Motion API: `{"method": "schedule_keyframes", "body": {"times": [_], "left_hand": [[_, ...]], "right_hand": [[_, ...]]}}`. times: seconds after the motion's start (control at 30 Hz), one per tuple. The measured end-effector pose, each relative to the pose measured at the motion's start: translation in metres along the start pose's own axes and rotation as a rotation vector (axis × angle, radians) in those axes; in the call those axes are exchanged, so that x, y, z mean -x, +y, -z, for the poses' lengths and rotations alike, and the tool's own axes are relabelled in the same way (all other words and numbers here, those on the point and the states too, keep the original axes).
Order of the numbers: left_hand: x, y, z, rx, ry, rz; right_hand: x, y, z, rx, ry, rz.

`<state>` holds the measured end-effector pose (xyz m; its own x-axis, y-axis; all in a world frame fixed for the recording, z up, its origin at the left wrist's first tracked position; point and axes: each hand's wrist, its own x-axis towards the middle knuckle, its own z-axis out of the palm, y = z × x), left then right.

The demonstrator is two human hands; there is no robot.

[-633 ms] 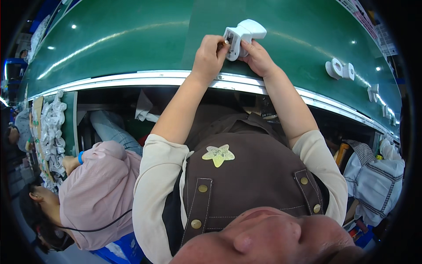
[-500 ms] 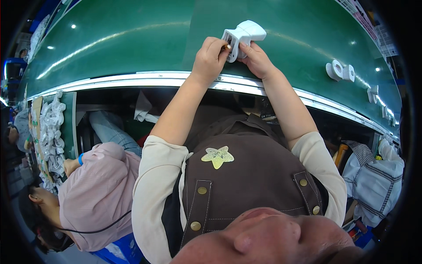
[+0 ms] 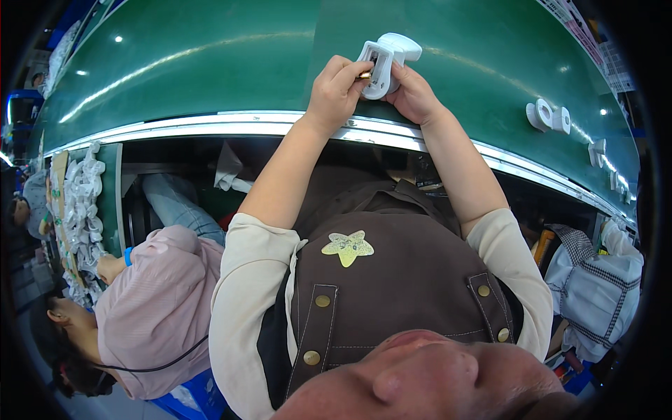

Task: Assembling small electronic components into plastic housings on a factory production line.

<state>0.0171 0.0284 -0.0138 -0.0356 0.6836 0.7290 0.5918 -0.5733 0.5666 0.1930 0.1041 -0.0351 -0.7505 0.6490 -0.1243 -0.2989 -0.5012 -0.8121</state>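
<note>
My right hand (image 3: 417,94) is closed around a white plastic device (image 3: 400,46), holding it over the green table near its front edge. The device has a rounded head and an open compartment, which faces toward my left hand. In that hand (image 3: 336,91), thumb and fingers pinch a small gold-coloured battery (image 3: 365,74), its end at the compartment's opening. Most of the battery is covered by my fingers. Dark parts show inside the compartment, too small to make out.
White rounded plastic parts (image 3: 540,116) stand on the green table (image 3: 210,77) at the right, with more beyond. A metal strip (image 3: 259,124) edges the table. A co-worker in pink (image 3: 161,301) sits at my left, by a pile of white parts (image 3: 84,217).
The device has turned so that its compartment shows more openly. The battery shows more between my left fingers. The white parts at the right appear slightly farther right and lower.
</note>
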Motion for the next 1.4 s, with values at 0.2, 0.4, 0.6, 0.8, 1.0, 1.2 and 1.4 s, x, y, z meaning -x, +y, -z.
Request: {"method": "schedule_keyframes", "body": {"times": [0.2,0.4,0.6,0.8,1.0,1.2,1.4], "left_hand": [[0.002,-0.005,0.001,0.028,-0.002,0.042],[0.005,-0.011,0.001,0.160,-0.029,0.280],[0.003,-0.016,0.005,0.209,-0.076,0.304],[0.004,-0.026,0.002,0.216,0.055,0.205],[-0.003,-0.020,0.010,-0.083,0.100,-0.031],[0.004,-0.016,0.007,0.093,0.146,0.067],[-0.010,0.005,0.003,0.082,0.111,-0.183]], "right_hand": [[0.002,0.002,-0.001,0.031,-0.085,-0.063],[0.000,0.002,-0.002,0.077,-0.034,-0.056],[-0.002,0.002,0.000,0.053,-0.017,-0.013],[-0.004,0.003,-0.001,0.020,0.017,0.013],[-0.007,0.006,0.005,0.019,-0.005,0.009],[-0.010,0.007,0.007,-0.027,-0.045,0.018],[-0.009,0.005,0.007,-0.034,-0.062,0.000]]}}
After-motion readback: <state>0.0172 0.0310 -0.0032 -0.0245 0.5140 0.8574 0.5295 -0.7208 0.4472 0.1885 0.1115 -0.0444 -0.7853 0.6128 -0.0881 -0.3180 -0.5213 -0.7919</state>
